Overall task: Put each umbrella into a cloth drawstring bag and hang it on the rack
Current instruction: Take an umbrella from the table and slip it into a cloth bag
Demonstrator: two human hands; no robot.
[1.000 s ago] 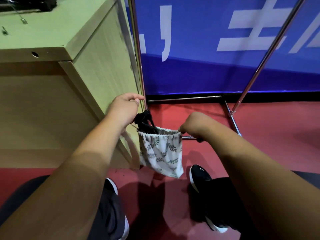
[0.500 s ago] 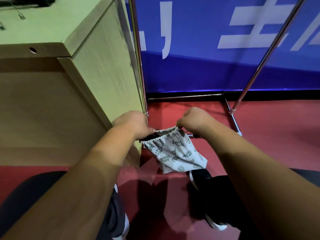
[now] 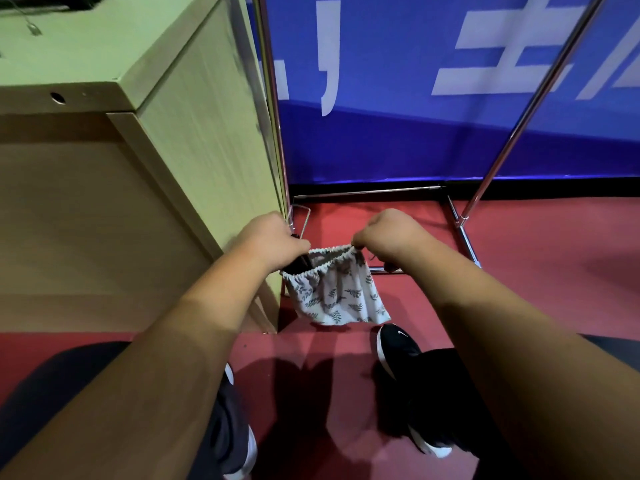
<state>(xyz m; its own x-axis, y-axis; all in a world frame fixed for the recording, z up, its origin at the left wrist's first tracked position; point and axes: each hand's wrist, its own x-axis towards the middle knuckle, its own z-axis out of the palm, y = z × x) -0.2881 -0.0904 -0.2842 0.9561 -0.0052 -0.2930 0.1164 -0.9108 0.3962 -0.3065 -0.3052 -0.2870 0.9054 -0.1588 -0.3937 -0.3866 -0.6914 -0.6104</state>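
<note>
Here, low beside the rack (image 3: 465, 213), you are at the bagging step. The leaf-print drawstring bag (image 3: 339, 296) hangs in the air between your two hands, above the red floor (image 3: 536, 289) and just ahead of your right shoe (image 3: 398, 348).

Your left hand (image 3: 273, 237) is closed over the left end of the gathered mouth, knuckles up, with its fingers hidden beneath. A dark end, most likely the umbrella (image 3: 298, 265), pokes out of the mouth right under that hand. Your right hand (image 3: 388, 233) is closed too, pinching the right end of the ruffled rim, so the mouth is stretched into a narrow slit between your fists. Whether either hand also has the cord cannot be made out. The wooden cabinet (image 3: 194, 140) stands close on your left.

The umbrella looks mostly inside but not fully sunk, and the mouth is not drawn shut. The next move, by this view, calls for seating that dark end below the rim. You would then pull the cord tight and lift the bag to the rack, whose hanging bar does not show here.
</note>
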